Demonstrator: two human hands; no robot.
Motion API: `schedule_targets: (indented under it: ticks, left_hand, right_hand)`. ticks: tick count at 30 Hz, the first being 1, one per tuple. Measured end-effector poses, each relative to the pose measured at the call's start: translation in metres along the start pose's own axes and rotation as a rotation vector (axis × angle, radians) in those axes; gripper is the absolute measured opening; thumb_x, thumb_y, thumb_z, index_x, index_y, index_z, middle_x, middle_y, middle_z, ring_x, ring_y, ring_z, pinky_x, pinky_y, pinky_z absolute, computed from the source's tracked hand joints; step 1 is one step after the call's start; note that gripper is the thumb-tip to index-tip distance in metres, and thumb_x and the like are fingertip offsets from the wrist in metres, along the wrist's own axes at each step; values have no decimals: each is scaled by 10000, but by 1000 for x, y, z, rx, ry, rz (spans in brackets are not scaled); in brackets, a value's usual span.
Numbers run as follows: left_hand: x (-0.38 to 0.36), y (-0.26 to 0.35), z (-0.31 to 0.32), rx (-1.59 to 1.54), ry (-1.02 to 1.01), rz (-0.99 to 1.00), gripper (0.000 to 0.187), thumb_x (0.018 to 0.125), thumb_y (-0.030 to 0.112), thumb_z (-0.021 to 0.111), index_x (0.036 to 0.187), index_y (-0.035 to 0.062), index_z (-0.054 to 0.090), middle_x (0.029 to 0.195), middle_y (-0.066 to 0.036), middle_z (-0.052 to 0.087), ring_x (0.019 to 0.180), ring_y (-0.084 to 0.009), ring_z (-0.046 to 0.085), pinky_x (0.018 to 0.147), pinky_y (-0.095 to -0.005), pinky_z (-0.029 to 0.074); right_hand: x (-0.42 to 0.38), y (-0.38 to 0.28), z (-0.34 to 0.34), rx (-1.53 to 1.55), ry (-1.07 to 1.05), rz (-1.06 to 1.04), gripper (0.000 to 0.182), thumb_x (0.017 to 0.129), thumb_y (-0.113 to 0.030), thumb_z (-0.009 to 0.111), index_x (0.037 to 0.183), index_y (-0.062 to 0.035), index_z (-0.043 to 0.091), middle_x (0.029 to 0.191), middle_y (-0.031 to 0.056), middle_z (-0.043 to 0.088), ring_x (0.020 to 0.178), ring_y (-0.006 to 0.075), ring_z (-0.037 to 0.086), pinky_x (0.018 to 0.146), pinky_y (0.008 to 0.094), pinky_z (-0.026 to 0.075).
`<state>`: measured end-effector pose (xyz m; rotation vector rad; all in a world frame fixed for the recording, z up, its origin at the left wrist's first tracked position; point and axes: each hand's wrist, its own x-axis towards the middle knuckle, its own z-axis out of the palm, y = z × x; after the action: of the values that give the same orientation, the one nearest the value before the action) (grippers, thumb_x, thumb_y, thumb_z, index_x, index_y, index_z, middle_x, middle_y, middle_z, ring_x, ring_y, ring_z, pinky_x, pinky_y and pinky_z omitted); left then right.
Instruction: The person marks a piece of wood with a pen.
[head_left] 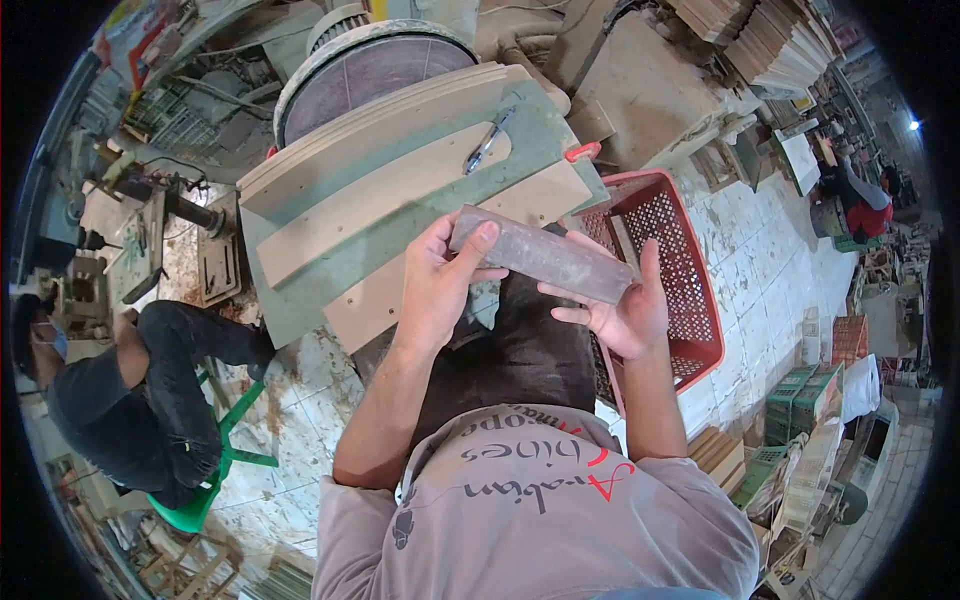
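My left hand [440, 285] is closed around the left end of a dusty, brown-grey oblong block [545, 257] that looks like a sanding block, with its thumb on the upper face. The other end of the block lies across my right hand [632, 315], whose fingers are spread behind it and whose thumb sticks up, apart from it. Beyond the block, flat curved wooden pieces [375, 205] with small holes lie on a green work table [290, 325]. A pen [488, 142] rests on one of them.
A round disc machine [375, 85] stands behind stacked curved boards [370, 125] at the table's far side. To my right is a red perforated crate [690, 290]. A person [130, 400] sits on a green stool [235, 435] at left; another person [865, 205] is far right.
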<state>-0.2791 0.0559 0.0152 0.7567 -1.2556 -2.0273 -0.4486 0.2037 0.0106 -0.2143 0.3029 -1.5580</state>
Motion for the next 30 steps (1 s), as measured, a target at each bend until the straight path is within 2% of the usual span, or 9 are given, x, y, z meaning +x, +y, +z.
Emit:
schedule_targets:
  ticks: [6, 8, 9, 12, 13, 17, 20, 24, 30]
  left_hand:
    - [1, -5, 2, -72, -27, -23, 321, 976, 292, 529, 1086, -2, 594, 962, -88, 662, 856, -162, 669, 765, -323, 580]
    - [2, -8, 1, -123, -27, -25, 332, 974, 288, 534, 1101, -14, 587, 975, -94, 655, 865, -165, 664, 774, -324, 582]
    - [2, -10, 2, -171, -22, -27, 344, 972, 285, 539, 1115, -26, 580, 988, -101, 649, 875, -168, 659, 783, -325, 584]
    - [0, -15, 6, -180, -4, -48, 285, 985, 252, 515, 1091, -3, 584, 997, -91, 651, 871, -174, 667, 791, -333, 576]
    - [-2, -16, 9, -183, -15, -47, 285, 985, 252, 515, 1091, -3, 584, 997, -91, 651, 871, -174, 667, 791, -333, 576]
    - [-14, -35, 16, -134, -49, -93, 201, 968, 191, 546, 1041, 5, 552, 1031, -106, 635, 923, -183, 651, 814, -362, 574]
    - [-29, -44, 26, -157, -85, -168, 197, 950, 181, 577, 1023, 14, 503, 1084, -133, 611, 939, -210, 644, 831, -398, 568]
    - [-38, -57, 32, -203, -83, -196, 201, 953, 199, 574, 993, 20, 491, 1092, -144, 608, 971, -241, 644, 870, -423, 547]
    - [-49, -75, 32, -368, -109, -302, 254, 978, 273, 521, 993, 21, 496, 1103, -169, 606, 1014, -303, 638, 920, -459, 514]
  right_hand:
    - [-8, -7, 0, -182, 9, -26, 868, 925, -649, 325, 1469, 14, 188, 1444, 262, 336, 1243, 498, 427, 981, 548, 446]
    - [-9, -5, 4, -560, 53, -137, 760, 964, -505, 419, 1470, 12, 189, 1427, 262, 363, 1225, 482, 458, 993, 519, 447]
    - [-9, 0, 9, -517, 182, -171, 611, 988, -302, 476, 1455, 13, 238, 1366, 229, 454, 1188, 422, 520, 971, 477, 478]
    - [-2, 11, 7, -705, 296, -395, 524, 986, -217, 497, 1416, 23, 317, 1291, 197, 529, 1116, 338, 590, 914, 430, 518]
    - [3, 16, 6, -581, 358, -512, 427, 991, -246, 495, 1316, 25, 433, 1215, 158, 579, 997, 248, 639, 840, 389, 543]
    - [11, 19, -4, -579, 617, -733, 340, 986, -303, 510, 1165, -15, 519, 1080, 102, 614, 882, 182, 624, 782, 341, 526]
    - [21, 17, 4, -551, 746, -854, 409, 964, -389, 530, 1181, -42, 512, 1046, 87, 617, 905, 185, 604, 778, 343, 503]
    - [20, 18, -2, -450, 687, -835, 354, 980, -326, 517, 1174, -30, 503, 1077, 113, 616, 954, 176, 606, 838, 334, 506]
    - [23, 21, 0, -563, 506, -668, 415, 995, -290, 484, 1323, -59, 376, 1129, 144, 593, 983, 209, 612, 864, 404, 527]
